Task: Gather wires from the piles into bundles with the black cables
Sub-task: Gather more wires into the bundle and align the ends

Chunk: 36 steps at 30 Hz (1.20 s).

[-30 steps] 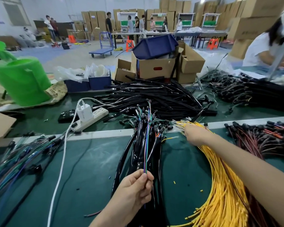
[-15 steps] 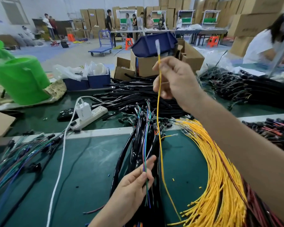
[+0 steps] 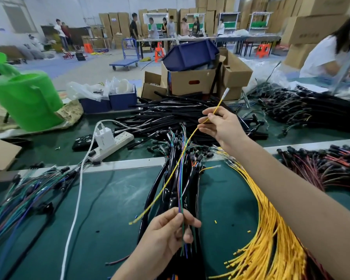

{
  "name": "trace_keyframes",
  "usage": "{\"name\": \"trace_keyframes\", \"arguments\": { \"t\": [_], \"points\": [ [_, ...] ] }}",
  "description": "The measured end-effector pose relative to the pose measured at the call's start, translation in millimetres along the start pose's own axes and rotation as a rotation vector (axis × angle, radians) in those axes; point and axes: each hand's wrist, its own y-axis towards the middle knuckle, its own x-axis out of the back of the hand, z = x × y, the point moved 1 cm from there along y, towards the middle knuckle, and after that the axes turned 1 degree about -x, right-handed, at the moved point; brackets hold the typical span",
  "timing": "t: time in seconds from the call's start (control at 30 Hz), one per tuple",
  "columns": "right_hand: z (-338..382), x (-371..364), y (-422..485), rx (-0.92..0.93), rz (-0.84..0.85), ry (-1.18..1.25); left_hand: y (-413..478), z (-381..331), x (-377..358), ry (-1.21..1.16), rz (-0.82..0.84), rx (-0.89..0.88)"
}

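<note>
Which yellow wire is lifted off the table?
The single yellow wire pinched by the right hand, above the black cables; the other yellow wires lie piled on the table.

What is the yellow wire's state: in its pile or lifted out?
Lifted out: the right hand pinches the yellow wire, clear of the yellow pile.

Wire [image 3: 177, 163] yellow; strands [image 3: 181, 199] green, blue, purple; cables [image 3: 170, 116] black; bucket [image 3: 26, 98] green; table [image 3: 113, 199] green.

— What sort of place was shown?
— A factory assembly hall. A green-matted workbench [image 3: 113, 199] was heaped with black cables [image 3: 170, 118] and yellow wires [image 3: 271, 239].
— What else marked it?
— Along the back, cardboard cartons [image 3: 321, 23] were stacked high. A blue trolley [image 3: 124, 62] was parked on the floor, and workers [image 3: 154, 30] were gathered by long tables [image 3: 230, 39].
</note>
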Motion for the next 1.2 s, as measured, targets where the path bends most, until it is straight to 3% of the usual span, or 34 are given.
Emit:
{"name": "trace_keyframes", "arguments": {
  "t": [0.17, 0.27, 0.37, 0.47, 0.53, 0.6, 0.7, 0.8, 0.87, 1.0, 1.2],
  "points": [
    [-21, 18, 12, -0.196, -0.083, 0.198, 1, 2, 0, 0.021, 0.010, 0.006],
    [-39, 29, 15, -0.395, -0.093, 0.114, 2, 2, -1, -0.006, 0.017, 0.003],
    [-48, 35, 10, -0.475, -0.177, -0.219, 2, 2, -2, -0.018, 0.012, 0.007],
    [-47, 26, 3, -0.194, -0.223, -0.876, 2, 3, -3, 0.004, 0.003, 0.009],
    [-45, -3, -13, 0.167, -0.064, -1.113, 3, 4, -3, 0.009, -0.002, 0.010],
    [-51, -43, -36, 0.521, 0.299, -1.167, 3, 3, -4, 0.019, -0.014, 0.014],
    [-74, -98, -60, 0.768, 0.717, -1.346, 1, 2, -8, 0.036, -0.044, 0.020],
    [-101, -125, -66, 0.786, 0.858, -1.770, 1, 1, -9, 0.014, -0.083, 0.017],
    [-107, -130, -67, 0.744, 0.911, -1.885, 2, 2, -7, -0.006, -0.105, 0.028],
    [-90, -126, -66, 0.583, 0.968, -1.602, 3, 5, -2, 0.050, -0.104, 0.020],
    [-70, -97, -66, 0.417, 1.078, -1.377, 3, 4, -1, 0.098, -0.047, 0.037]
  ]
}}
